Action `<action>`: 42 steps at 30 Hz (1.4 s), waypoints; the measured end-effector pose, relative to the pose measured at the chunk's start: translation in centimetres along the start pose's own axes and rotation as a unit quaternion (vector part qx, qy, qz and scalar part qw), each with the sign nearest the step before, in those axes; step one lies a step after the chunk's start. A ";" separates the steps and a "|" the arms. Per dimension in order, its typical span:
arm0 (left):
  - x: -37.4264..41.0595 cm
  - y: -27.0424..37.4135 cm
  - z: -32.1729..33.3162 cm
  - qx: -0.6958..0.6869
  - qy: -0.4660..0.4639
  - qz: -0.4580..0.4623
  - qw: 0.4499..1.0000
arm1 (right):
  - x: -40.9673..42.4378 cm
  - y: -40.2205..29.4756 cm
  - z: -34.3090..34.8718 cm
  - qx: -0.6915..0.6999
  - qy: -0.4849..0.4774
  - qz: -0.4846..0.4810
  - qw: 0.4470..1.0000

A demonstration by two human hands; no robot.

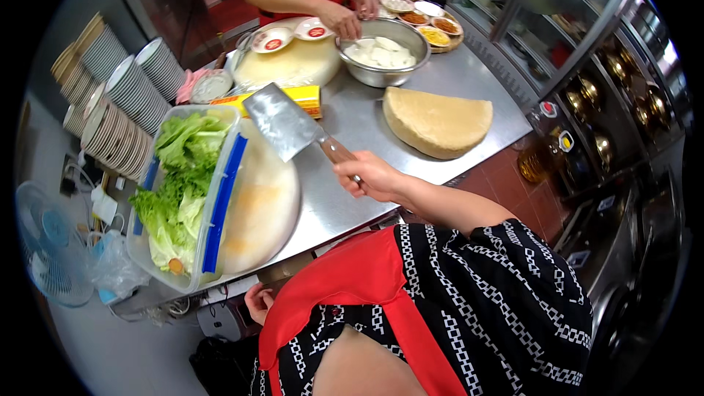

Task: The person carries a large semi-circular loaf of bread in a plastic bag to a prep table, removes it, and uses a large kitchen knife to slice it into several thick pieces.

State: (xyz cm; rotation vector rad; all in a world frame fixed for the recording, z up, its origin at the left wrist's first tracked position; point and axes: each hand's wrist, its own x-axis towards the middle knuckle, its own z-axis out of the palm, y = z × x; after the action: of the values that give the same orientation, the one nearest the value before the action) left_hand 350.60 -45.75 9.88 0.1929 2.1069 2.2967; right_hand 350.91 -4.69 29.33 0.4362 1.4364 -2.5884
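My right hand (369,175) grips the brown wooden handle of a cleaver (283,121), its wide steel blade raised over the near part of the table and pointing up and left. Low beside my red apron is my left hand (258,303), partly hidden by the apron; its fingers look slightly curled and I cannot tell if they hold anything. A round cutting board (264,203) with an orange stain lies below the blade. On the board's left side stands a clear plastic container (190,286) with blue clips, full of leafy lettuce (190,137). Behind the blade lies a yellow box (305,100).
A half-round tan block (437,121) lies on the steel table (352,115). Across it, a co-worker's hands (341,21) are at a metal bowl (385,74) of white pieces. Stacked plates (118,143) stand at the left, a basket with small dishes (456,41) at the far right.
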 end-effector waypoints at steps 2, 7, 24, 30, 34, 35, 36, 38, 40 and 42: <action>0.2 3.6 2.9 -0.005 -0.074 -0.074 0.994 | -3.8 0.4 -1.9 -0.030 -0.015 0.000 0.999; 1.8 8.6 9.1 0.036 -0.235 -0.202 0.950 | -13.5 0.7 -5.3 -0.068 -0.023 -0.039 0.997; 3.2 7.5 29.3 0.115 -0.296 -0.131 0.939 | -25.1 -1.6 -23.2 -0.098 0.437 -0.210 0.869; 1.7 9.5 40.6 0.141 -0.230 -0.199 0.942 | -27.9 -6.7 -36.2 -0.537 0.464 -0.095 0.698; 0.8 9.0 46.6 0.150 -0.186 -0.207 0.949 | -26.7 -10.1 -38.9 -0.649 0.368 -0.032 0.665; 0.5 8.7 47.7 0.146 -0.168 -0.214 0.951 | -26.1 -10.6 -39.4 -0.666 0.344 -0.034 0.661; 0.2 8.8 49.1 0.150 -0.160 -0.220 0.951 | -25.9 -11.1 -40.0 -0.685 0.326 -0.036 0.650; -0.3 7.7 51.2 0.135 -0.133 -0.230 0.954 | -25.4 -11.8 -41.3 -0.725 0.284 -0.042 0.626; -0.7 7.4 52.5 0.107 -0.113 -0.244 0.957 | -25.1 -12.3 -42.0 -0.758 0.216 -0.044 0.614; -1.0 7.9 53.3 0.079 -0.100 -0.255 0.959 | -25.6 -12.2 -41.9 -0.773 0.174 -0.071 0.606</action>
State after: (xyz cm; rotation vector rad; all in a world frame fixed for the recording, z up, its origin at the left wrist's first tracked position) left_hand 357.62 6.31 21.99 -0.1027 1.9504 1.7423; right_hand 379.36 37.03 26.43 0.4562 3.0545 -0.4143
